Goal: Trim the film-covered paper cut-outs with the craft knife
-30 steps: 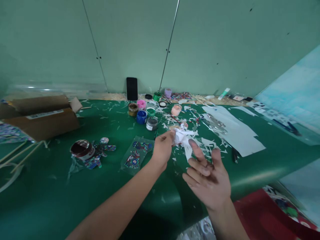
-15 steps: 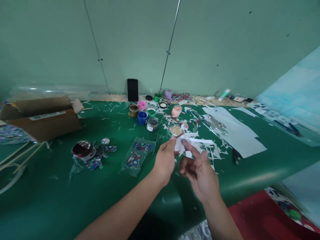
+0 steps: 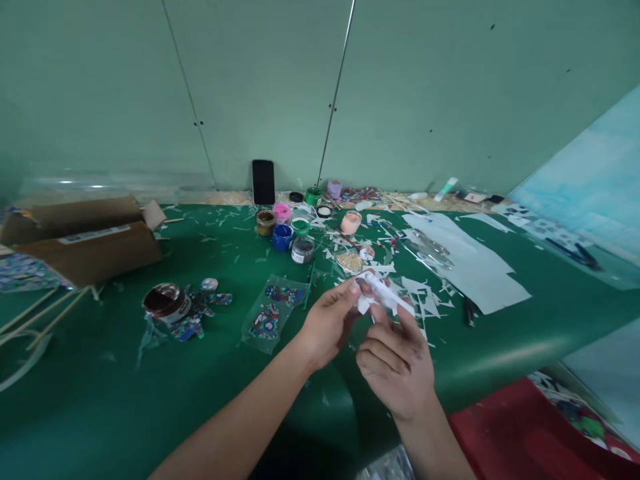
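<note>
A small white piece of paper [image 3: 383, 292], folded or crumpled, sits between my two hands above the table's front part. My left hand [image 3: 330, 319] pinches its left end between thumb and fingers. From the right, my right hand [image 3: 397, 363] grips the same paper with thumb and forefinger, its other fingers curled. What lies inside or under the paper is hidden by the fingers. Just beyond the hands are a small bag of beige grains [image 3: 350, 261] and scattered white paper scraps [image 3: 425, 297].
Open paint jars, among them a blue one [image 3: 283, 238], stand behind the hands. A dark red jar [image 3: 167, 303] and a cardboard box [image 3: 95, 250] are at left. A phone [image 3: 263, 182] leans on the wall. White sheets [image 3: 475, 267] and a black-handled tool [image 3: 469, 311] lie at right.
My right hand has turned, and its fingers have closed on the paper. The paper has tilted and now slants down to the right. The brownish edge seen beside it is out of sight.
</note>
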### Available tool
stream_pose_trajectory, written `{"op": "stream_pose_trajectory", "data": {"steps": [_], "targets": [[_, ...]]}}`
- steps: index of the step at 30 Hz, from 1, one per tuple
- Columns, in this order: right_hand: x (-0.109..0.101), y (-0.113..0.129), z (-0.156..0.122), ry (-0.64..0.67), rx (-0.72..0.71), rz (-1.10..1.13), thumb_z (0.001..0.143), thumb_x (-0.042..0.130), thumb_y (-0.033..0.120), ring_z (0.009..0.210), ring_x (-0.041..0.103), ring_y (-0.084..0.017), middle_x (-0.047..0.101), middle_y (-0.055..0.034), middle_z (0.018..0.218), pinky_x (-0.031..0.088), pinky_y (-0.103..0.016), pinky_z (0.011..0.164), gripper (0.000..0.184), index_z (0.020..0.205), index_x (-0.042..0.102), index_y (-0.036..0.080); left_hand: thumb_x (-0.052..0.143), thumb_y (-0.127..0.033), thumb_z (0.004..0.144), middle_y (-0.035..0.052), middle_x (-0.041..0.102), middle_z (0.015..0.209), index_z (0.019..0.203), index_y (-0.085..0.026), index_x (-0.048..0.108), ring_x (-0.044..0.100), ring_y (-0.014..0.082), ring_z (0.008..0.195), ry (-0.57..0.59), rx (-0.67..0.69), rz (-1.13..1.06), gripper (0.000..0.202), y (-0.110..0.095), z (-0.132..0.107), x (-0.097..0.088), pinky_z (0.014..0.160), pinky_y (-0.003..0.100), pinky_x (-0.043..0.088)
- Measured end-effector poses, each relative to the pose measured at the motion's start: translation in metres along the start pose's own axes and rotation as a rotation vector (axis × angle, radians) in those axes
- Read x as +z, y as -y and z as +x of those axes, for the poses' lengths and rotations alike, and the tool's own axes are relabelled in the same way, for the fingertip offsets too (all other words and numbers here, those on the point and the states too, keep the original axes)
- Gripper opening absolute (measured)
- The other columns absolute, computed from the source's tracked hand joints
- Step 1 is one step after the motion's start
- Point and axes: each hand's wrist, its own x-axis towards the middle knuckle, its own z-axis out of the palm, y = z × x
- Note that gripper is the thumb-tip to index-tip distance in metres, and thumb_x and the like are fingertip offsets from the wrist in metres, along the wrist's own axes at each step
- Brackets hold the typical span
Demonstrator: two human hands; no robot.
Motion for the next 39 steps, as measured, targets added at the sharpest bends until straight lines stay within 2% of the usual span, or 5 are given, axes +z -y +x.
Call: {"op": "stream_pose_trajectory", "data": {"steps": [8, 14, 24, 33, 39], "targets": [[0.000, -0.010, 0.008, -0.232, -0.203, -0.716, 0.085, 0.055, 0.065, 0.032, 0.031, -0.009, 0.048, 0.0076, 0.039, 0.022, -0.020, 0.037, 0.057, 0.125, 0.063, 0.025, 0.072, -0.042, 0.077, -0.0010, 0.062, 0.064, 0.071, -0.016, 0.074, 0.052, 0.0117, 0.063, -0.291, 0.141, 0.343, 0.026, 0.008, 0.006, 0.002, 0.064, 0.023, 0.043], [-0.012, 0.004, 0.011, -0.323, -0.420, -1.405, 0.085, 0.061, 0.046, 0.047, 0.056, -0.019, 0.062, 0.0022, 0.051, 0.041, -0.031, 0.054, 0.038, 0.114, 0.068, 0.023, 0.063, -0.041, 0.083, -0.0002, 0.061, 0.060, 0.099, -0.019, 0.077, 0.049, 0.0118, 0.051, -0.302, 0.031, 0.366, 0.031, 0.003, -0.006, 0.007, 0.047, 0.023, 0.039], [-0.007, -0.016, 0.010, -0.158, -0.291, -1.215, 0.092, 0.050, 0.048, 0.037, 0.051, -0.014, 0.054, 0.0051, 0.042, 0.035, -0.025, 0.042, 0.029, 0.076, 0.055, 0.024, 0.063, -0.052, 0.081, 0.0059, 0.074, 0.085, 0.120, -0.018, 0.064, 0.054, 0.0122, 0.036, -0.250, -0.121, 0.366, 0.052, 0.001, -0.005, 0.003, 0.024, 0.022, 0.032], [-0.029, 0.000, 0.018, -0.276, -0.802, -1.998, 0.087, 0.049, 0.036, 0.038, 0.043, -0.015, 0.054, -0.0029, 0.045, 0.022, -0.028, 0.047, 0.028, 0.069, 0.068, 0.023, 0.070, -0.055, 0.073, 0.0059, 0.073, 0.066, 0.081, -0.016, 0.068, 0.071, 0.0241, 0.068, -0.324, -0.033, 0.187, 0.040, 0.014, 0.004, 0.007, 0.063, 0.032, 0.054], [-0.023, 0.005, 0.020, -0.296, -0.874, -1.793, 0.084, 0.055, 0.041, 0.044, 0.042, -0.014, 0.054, -0.0035, 0.047, 0.027, -0.028, 0.048, 0.034, 0.055, 0.063, 0.024, 0.065, -0.045, 0.079, 0.0081, 0.074, 0.069, 0.077, -0.015, 0.070, 0.072, 0.0254, 0.079, -0.367, -0.049, 0.091, 0.031, 0.020, 0.006, 0.017, 0.074, 0.034, 0.054]]}}
